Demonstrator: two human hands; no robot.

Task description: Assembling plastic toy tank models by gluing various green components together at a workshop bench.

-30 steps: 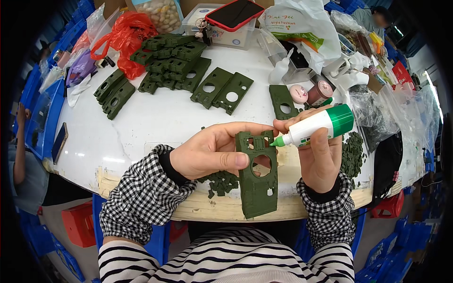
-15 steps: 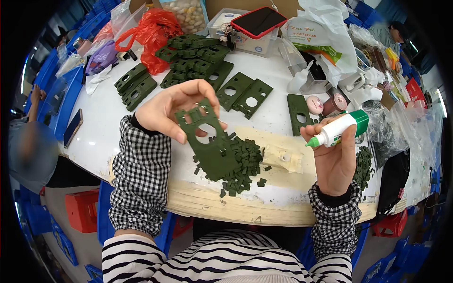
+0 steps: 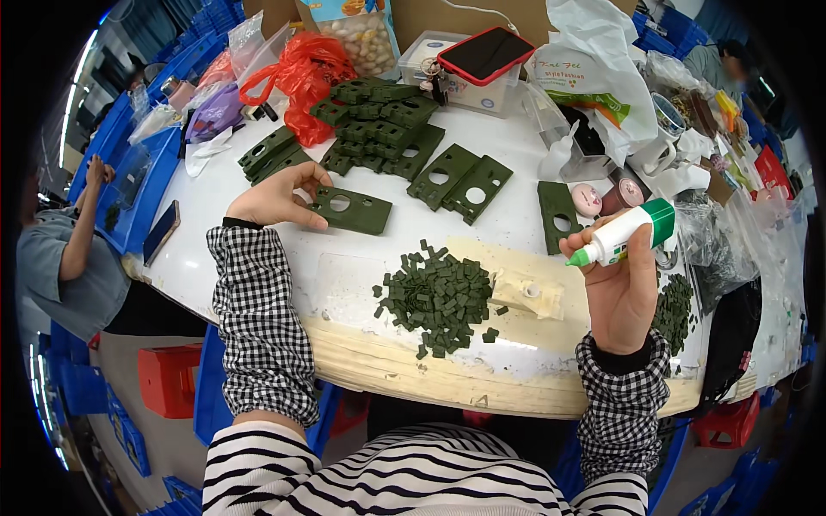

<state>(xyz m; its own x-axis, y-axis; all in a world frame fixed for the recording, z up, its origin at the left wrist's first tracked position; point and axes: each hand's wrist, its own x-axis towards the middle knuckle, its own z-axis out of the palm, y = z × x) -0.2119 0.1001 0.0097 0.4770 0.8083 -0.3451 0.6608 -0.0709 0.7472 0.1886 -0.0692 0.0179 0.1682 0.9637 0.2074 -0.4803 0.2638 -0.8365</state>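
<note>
My left hand (image 3: 280, 196) pinches the left end of a dark green plastic plate (image 3: 366, 213) with a round hole, low over the white table. In my right hand (image 3: 621, 288) is a white glue bottle (image 3: 621, 234) with a green base and a green tip, held tilted with the tip pointing left. Between the hands lies a heap of small dark green plastic pieces (image 3: 434, 297). Beside the heap sits a cream-coloured block (image 3: 527, 292) with a raised round stub. More green plates (image 3: 477, 191) with holes lie beyond my left hand, some in a stack (image 3: 383, 120).
At the back are a red plastic bag (image 3: 314, 82), a red-edged phone (image 3: 486, 56) on a clear box, and a white bag (image 3: 594, 77). A second pile of small green pieces (image 3: 674, 314) lies right of my right hand. Another person (image 3: 73, 249) sits at the left.
My left hand has moved the green plate away from above the heap and lowered it toward the table at the back left. The right hand still holds the glue bottle, much as before.
</note>
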